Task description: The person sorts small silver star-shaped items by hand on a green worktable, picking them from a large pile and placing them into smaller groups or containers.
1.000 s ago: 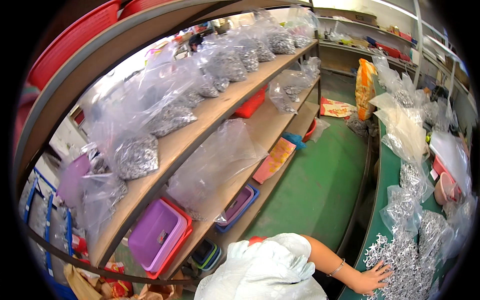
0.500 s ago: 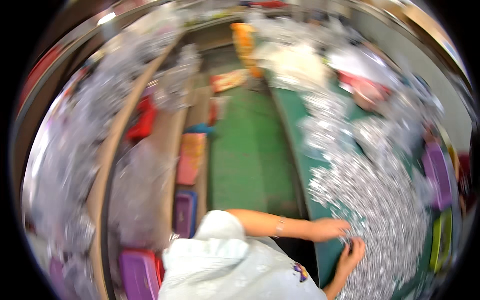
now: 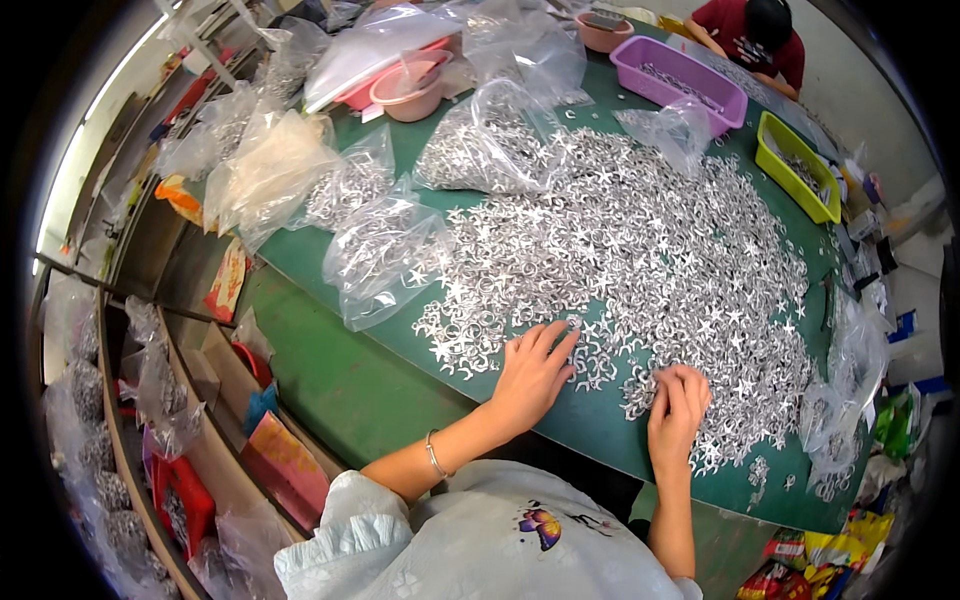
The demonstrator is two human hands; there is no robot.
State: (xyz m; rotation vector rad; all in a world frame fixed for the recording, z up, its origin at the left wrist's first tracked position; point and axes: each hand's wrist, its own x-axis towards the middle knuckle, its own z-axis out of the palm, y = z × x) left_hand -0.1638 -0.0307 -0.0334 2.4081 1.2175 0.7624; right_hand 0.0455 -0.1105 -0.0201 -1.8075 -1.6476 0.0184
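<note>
A wide heap of small silver metal pieces (image 3: 640, 230), many star-shaped or crescent-shaped, lies across the green table (image 3: 590, 432). At the heap's near edge my left hand (image 3: 532, 375) is open, its fingers stretched out and apart, touching pieces. To its right, my right hand (image 3: 679, 415) reaches the heap with bent fingers drawn together. Whatever its fingertips hold, if anything, is hidden. Between the hands a small cluster of pieces (image 3: 596, 365) sits at the heap's edge. Several pieces lie beside my right thumb.
Clear plastic bags of pieces (image 3: 375, 265) stand at the heap's left. Behind it are a pink bowl (image 3: 410, 92), a purple basket (image 3: 680, 85) and a lime-green basket (image 3: 797, 168). Across the table sits another person (image 3: 750, 40). Wooden shelving (image 3: 215, 440) runs along the left.
The view has swung right, bringing the heap to the middle, and is sharper. My hands, close together before, are now farther apart along the heap's near edge.
</note>
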